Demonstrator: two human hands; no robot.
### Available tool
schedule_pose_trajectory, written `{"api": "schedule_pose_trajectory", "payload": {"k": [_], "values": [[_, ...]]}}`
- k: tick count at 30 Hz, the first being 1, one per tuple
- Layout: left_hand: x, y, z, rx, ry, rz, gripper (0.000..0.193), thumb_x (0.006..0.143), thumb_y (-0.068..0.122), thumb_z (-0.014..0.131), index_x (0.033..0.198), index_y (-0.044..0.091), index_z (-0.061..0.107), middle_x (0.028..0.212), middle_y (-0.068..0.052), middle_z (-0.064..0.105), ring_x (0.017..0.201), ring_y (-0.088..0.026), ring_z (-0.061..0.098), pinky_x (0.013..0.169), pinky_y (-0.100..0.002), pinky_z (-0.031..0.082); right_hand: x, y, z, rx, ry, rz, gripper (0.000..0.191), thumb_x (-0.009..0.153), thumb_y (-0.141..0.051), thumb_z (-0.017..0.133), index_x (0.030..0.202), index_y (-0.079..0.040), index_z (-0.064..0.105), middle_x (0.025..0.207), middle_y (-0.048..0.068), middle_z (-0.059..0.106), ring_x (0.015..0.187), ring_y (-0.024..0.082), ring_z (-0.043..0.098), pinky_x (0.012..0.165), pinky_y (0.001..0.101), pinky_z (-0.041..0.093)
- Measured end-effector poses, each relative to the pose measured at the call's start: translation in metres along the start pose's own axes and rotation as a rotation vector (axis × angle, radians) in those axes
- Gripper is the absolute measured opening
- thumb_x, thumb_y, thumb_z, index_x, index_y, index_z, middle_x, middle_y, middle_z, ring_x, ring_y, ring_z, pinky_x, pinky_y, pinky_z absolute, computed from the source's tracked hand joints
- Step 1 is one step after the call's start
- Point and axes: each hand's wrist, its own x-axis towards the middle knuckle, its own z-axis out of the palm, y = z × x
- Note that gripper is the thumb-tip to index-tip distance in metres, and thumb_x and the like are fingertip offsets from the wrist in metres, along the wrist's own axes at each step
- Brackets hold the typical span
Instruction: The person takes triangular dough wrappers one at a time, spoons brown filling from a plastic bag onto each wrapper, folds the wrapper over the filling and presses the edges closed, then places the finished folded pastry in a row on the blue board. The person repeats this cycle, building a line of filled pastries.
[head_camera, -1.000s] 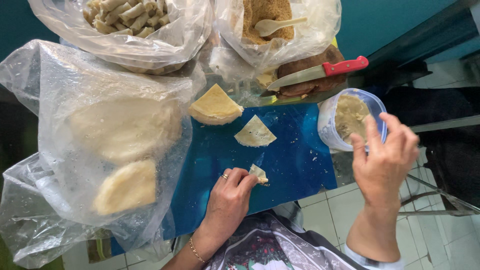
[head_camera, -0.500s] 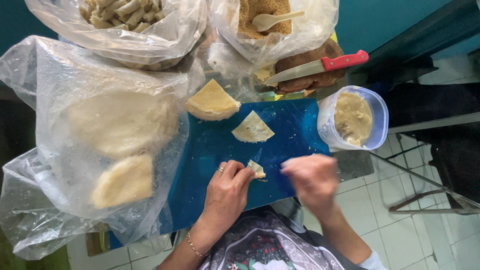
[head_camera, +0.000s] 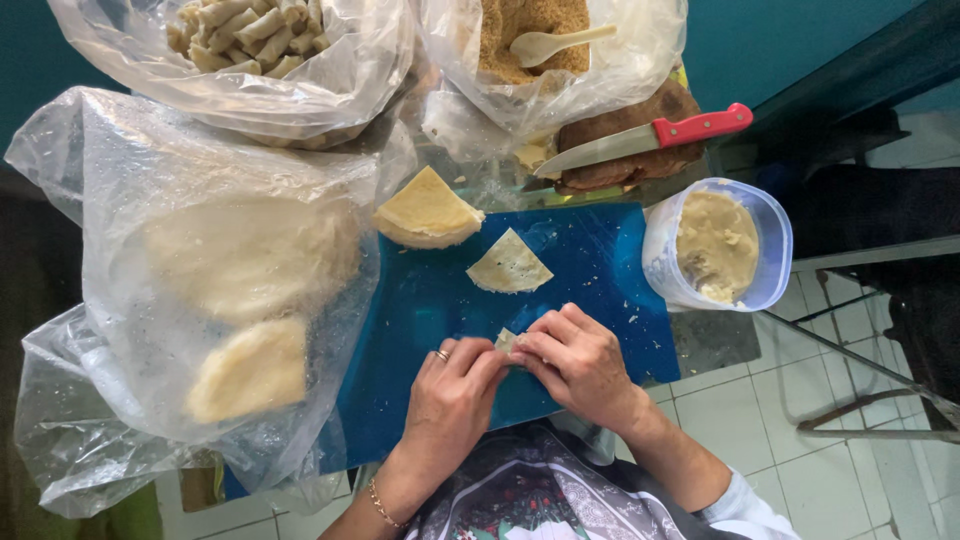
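1. Head view: a small wrapper (head_camera: 506, 341) is pinched between the fingertips of the left hand (head_camera: 452, 388) and the right hand (head_camera: 578, 362), just above the near part of the blue board (head_camera: 420, 300).
2. Both hands are curled, fingers closed on the wrapper, fingertips meeting.
3. A triangular wrapper (head_camera: 509, 264) lies on the board beyond the hands; a stack (head_camera: 427, 209) rests at its far edge.
4. A tub (head_camera: 718, 245) of paste stands right of the board; a red-handled knife (head_camera: 645, 138) lies beyond it.

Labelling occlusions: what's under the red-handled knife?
The red-handled knife lies on a brown rounded block, probably wood. Clear plastic bags cover the block's left part, so its full shape is hidden.
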Motion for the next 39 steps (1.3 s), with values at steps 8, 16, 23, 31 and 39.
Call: {"api": "schedule_pose_trajectory", "payload": {"k": [8,16,23,31,39], "values": [[0.003,-0.006,0.009,0.046,0.018,-0.132,0.013,0.086,0.002,0.073,0.097,0.007,0.069,0.093,-0.011,0.062,0.085,-0.03,0.064,0.073,-0.04,0.053,-0.004,-0.012,-0.004,-0.253,0.083,-0.214,0.028,0.08,-0.014,0.078,0.108,-0.013,0.073,0.104,0.0,0.07,0.091,0.021,0.063,0.074,0.0366,0.047],[0.002,-0.004,0.008,0.12,0.05,-0.054,0.021,0.084,0.001,0.071,0.105,0.003,0.068,0.1,-0.011,0.065,0.086,-0.03,0.065,0.073,-0.04,0.054,0.007,0.003,0.002,-0.237,0.033,-0.118,0.038,0.077,-0.009,0.074,0.115,-0.012,0.075,0.109,0.0,0.069,0.096,0.022,0.064,0.078,0.0379,0.047],[0.002,-0.006,0.011,-0.014,0.184,-0.173,0.022,0.09,0.0,0.068,0.112,0.004,0.069,0.103,-0.012,0.065,0.089,-0.032,0.068,0.075,-0.04,0.056,0.015,-0.023,-0.011,-0.304,0.021,-0.214,0.042,0.084,-0.025,0.072,0.121,-0.007,0.066,0.118,0.008,0.072,0.109,0.027,0.067,0.096,0.0464,0.045],[-0.005,-0.01,0.002,-0.253,0.226,-0.252,0.023,0.092,-0.004,0.063,0.113,0.005,0.07,0.104,-0.014,0.067,0.081,-0.029,0.07,0.07,-0.037,0.057,0.107,0.002,-0.033,-0.188,-0.019,-0.197,0.025,0.093,-0.009,0.069,0.117,-0.007,0.067,0.087,0.009,0.066,0.081,0.031,0.062,0.076,0.0466,0.046],[-0.009,-0.014,0.002,-0.088,0.22,-0.192,0.023,0.088,-0.005,0.065,0.11,0.003,0.069,0.103,-0.015,0.066,0.087,-0.034,0.069,0.074,-0.041,0.056,0.232,-0.041,-0.054,-0.36,0.326,-0.486,0.046,0.093,0.006,0.062,0.137,-0.004,0.059,0.125,0.014,0.065,0.108,0.034,0.063,0.094,0.0447,0.051]]}}
